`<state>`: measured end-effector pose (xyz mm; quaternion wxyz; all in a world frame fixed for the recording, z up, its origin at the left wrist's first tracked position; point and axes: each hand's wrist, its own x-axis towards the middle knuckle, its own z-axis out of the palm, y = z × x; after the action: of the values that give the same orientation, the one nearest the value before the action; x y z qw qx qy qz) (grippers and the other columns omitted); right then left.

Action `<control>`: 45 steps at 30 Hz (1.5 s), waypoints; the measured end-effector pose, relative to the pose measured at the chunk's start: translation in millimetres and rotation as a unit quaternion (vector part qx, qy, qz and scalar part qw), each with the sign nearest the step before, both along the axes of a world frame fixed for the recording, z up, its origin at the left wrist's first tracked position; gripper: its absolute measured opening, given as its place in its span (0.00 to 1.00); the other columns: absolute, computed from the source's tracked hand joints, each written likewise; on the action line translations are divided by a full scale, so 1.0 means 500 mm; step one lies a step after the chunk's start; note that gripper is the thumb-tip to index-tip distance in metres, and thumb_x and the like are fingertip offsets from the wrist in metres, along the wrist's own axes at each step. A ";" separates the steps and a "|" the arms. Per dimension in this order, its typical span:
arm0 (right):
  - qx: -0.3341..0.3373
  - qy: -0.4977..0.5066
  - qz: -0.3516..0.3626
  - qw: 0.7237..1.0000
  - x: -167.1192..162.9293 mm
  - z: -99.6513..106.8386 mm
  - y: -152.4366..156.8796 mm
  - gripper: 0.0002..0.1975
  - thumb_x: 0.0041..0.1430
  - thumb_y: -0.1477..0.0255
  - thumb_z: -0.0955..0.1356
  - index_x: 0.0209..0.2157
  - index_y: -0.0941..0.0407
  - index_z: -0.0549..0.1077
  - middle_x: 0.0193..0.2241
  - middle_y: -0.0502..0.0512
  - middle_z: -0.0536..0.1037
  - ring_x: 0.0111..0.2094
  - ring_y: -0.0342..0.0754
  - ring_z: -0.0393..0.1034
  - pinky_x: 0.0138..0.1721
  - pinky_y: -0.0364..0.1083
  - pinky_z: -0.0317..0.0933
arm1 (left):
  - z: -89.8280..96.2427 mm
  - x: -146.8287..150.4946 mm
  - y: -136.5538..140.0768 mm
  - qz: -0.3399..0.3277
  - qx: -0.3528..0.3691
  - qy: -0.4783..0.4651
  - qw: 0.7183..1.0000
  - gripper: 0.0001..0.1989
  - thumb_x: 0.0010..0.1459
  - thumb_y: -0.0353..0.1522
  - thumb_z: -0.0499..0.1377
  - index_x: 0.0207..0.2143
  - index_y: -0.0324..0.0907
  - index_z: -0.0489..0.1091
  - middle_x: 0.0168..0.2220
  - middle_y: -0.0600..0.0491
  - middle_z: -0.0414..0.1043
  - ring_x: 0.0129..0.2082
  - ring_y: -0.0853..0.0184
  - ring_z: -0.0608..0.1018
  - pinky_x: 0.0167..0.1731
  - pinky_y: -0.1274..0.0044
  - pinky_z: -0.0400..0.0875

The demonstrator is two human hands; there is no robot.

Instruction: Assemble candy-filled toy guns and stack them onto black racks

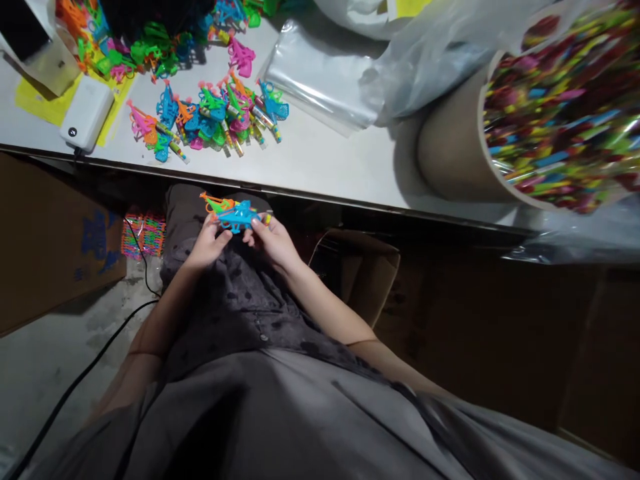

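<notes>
Above my lap, my left hand (211,243) is closed on the left end of a small blue plastic toy (237,215). Behind it, at the same hand, show an orange and green plastic toy (223,203); whether these are one piece or two I cannot tell. My right hand (274,243) pinches the right end of the blue toy between thumb and fingers. A yellow tip (268,219) sticks out by the right fingers. On the table ahead lies a pile of similar colourful toys (213,117), several with clear tubes of small coloured pieces.
A large tub (453,147) of colourful wrapped tubes stands at the table's right. Clear plastic bags (325,73) lie at the middle back. More toys (155,53) and a white device (87,113) are at the left. Cardboard boxes (55,247) flank my legs; a cable (85,373) crosses the floor.
</notes>
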<state>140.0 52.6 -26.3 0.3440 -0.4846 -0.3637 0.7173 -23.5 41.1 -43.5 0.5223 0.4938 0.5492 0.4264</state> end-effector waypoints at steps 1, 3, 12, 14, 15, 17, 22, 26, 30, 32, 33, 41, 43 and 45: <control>0.002 0.001 0.024 1.000 -0.006 -0.001 -0.007 0.26 0.46 0.46 0.67 0.30 0.54 0.61 0.20 0.46 0.70 0.20 0.39 0.60 0.20 0.39 0.49 | -0.003 0.007 -0.002 0.027 -0.009 -0.005 1.000 0.32 0.45 0.58 0.55 0.38 0.42 0.71 0.43 0.46 0.71 0.47 0.60 0.72 0.51 0.70 0.65; 0.022 -0.013 0.041 0.999 -0.010 -0.006 -0.017 0.26 0.47 0.44 0.66 0.29 0.54 0.62 0.19 0.46 0.69 0.20 0.39 0.60 0.22 0.40 0.52 | -0.002 0.017 -0.004 0.085 -0.024 -0.011 0.996 0.27 0.49 0.55 0.55 0.37 0.41 0.70 0.39 0.48 0.73 0.44 0.62 0.74 0.49 0.71 0.67; 0.030 -0.011 -0.126 0.991 0.045 -0.012 0.028 0.27 0.48 0.43 0.64 0.23 0.53 0.55 0.15 0.43 0.56 0.16 0.38 0.51 0.18 0.40 0.50 | 0.010 0.009 -0.012 0.101 -0.082 -0.026 0.991 0.21 0.45 0.48 0.63 0.30 0.39 0.71 0.29 0.53 0.75 0.32 0.66 0.76 0.37 0.74 0.71; 0.031 0.015 -0.120 0.992 0.047 0.000 0.034 0.27 0.45 0.45 0.68 0.24 0.53 0.56 0.18 0.43 0.61 0.18 0.37 0.56 0.21 0.40 0.55 | 0.008 0.020 -0.015 0.096 -0.089 -0.048 0.990 0.21 0.43 0.48 0.64 0.31 0.39 0.72 0.31 0.51 0.76 0.33 0.65 0.77 0.38 0.73 0.71; 0.027 0.027 -0.115 0.993 0.047 0.005 0.035 0.27 0.43 0.46 0.69 0.25 0.53 0.57 0.19 0.44 0.63 0.19 0.38 0.59 0.23 0.40 0.58 | 0.006 0.026 -0.017 0.097 -0.090 -0.059 0.989 0.22 0.43 0.48 0.64 0.31 0.39 0.72 0.32 0.51 0.76 0.34 0.65 0.77 0.39 0.73 0.72; 0.015 0.043 -0.100 0.994 0.046 0.010 0.032 0.28 0.39 0.47 0.72 0.26 0.53 0.58 0.23 0.45 0.68 0.23 0.39 0.64 0.27 0.41 0.62 | 0.003 0.039 -0.019 0.106 -0.086 -0.075 0.988 0.23 0.42 0.48 0.65 0.32 0.39 0.71 0.35 0.49 0.76 0.36 0.65 0.78 0.41 0.73 0.72; 0.053 0.006 -0.091 0.994 0.047 -0.002 0.019 0.27 0.36 0.50 0.74 0.26 0.53 0.61 0.22 0.44 0.69 0.23 0.40 0.65 0.27 0.41 0.63 | 0.001 0.056 -0.020 0.120 -0.088 -0.089 0.985 0.23 0.41 0.45 0.67 0.35 0.39 0.68 0.36 0.49 0.76 0.37 0.66 0.78 0.42 0.74 0.71; 0.068 -0.021 -0.076 0.995 0.049 -0.008 0.017 0.24 0.36 0.52 0.75 0.26 0.53 0.64 0.24 0.45 0.71 0.25 0.40 0.66 0.28 0.41 0.63 | 0.006 0.057 -0.017 0.104 -0.097 -0.094 0.985 0.22 0.42 0.42 0.67 0.36 0.39 0.67 0.36 0.49 0.76 0.37 0.65 0.78 0.42 0.74 0.72; 0.059 -0.027 -0.052 0.997 0.049 -0.005 0.019 0.22 0.38 0.54 0.75 0.27 0.53 0.67 0.24 0.46 0.72 0.24 0.40 0.66 0.28 0.41 0.63 | 0.011 0.056 -0.014 0.087 -0.109 -0.084 0.987 0.20 0.43 0.40 0.67 0.35 0.38 0.67 0.34 0.49 0.75 0.36 0.64 0.78 0.40 0.73 0.72; 0.068 -0.038 -0.042 0.996 0.051 -0.002 0.020 0.21 0.40 0.54 0.74 0.29 0.53 0.69 0.25 0.46 0.73 0.25 0.40 0.66 0.28 0.42 0.63 | 0.012 0.055 -0.014 0.082 -0.108 -0.081 0.987 0.20 0.44 0.40 0.67 0.35 0.38 0.67 0.35 0.49 0.75 0.36 0.64 0.78 0.40 0.73 0.72; 0.073 -0.044 -0.034 0.996 0.052 0.000 0.021 0.20 0.41 0.54 0.74 0.29 0.53 0.69 0.24 0.47 0.73 0.25 0.40 0.66 0.28 0.42 0.64 | 0.012 0.055 -0.014 0.078 -0.106 -0.078 0.988 0.20 0.44 0.41 0.67 0.35 0.39 0.67 0.35 0.50 0.75 0.36 0.65 0.78 0.40 0.73 0.72; 0.065 -0.043 0.026 0.997 0.067 0.008 0.033 0.21 0.40 0.53 0.74 0.27 0.56 0.70 0.24 0.48 0.74 0.24 0.39 0.66 0.26 0.40 0.62 | 0.013 0.054 -0.013 0.064 -0.071 -0.030 0.995 0.19 0.45 0.45 0.64 0.31 0.39 0.69 0.35 0.50 0.73 0.37 0.65 0.76 0.43 0.73 0.70; 0.066 -0.046 0.035 0.996 0.069 0.009 0.032 0.21 0.41 0.54 0.74 0.27 0.56 0.70 0.24 0.49 0.74 0.23 0.39 0.65 0.24 0.40 0.60 | 0.017 0.054 -0.011 0.060 -0.068 -0.025 0.996 0.19 0.46 0.45 0.64 0.33 0.39 0.69 0.35 0.50 0.73 0.38 0.65 0.76 0.44 0.73 0.70; 0.080 -0.064 0.046 0.994 0.071 0.010 0.029 0.20 0.42 0.54 0.73 0.26 0.56 0.71 0.23 0.49 0.74 0.22 0.39 0.64 0.23 0.40 0.58 | 0.022 0.055 -0.009 0.063 -0.069 -0.024 0.995 0.19 0.47 0.44 0.64 0.35 0.39 0.69 0.36 0.50 0.74 0.38 0.65 0.76 0.44 0.73 0.70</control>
<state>175.3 67.2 -21.2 0.3241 -0.4836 -0.4630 0.6683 4.0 36.8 -32.7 0.5404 0.4104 0.5947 0.4311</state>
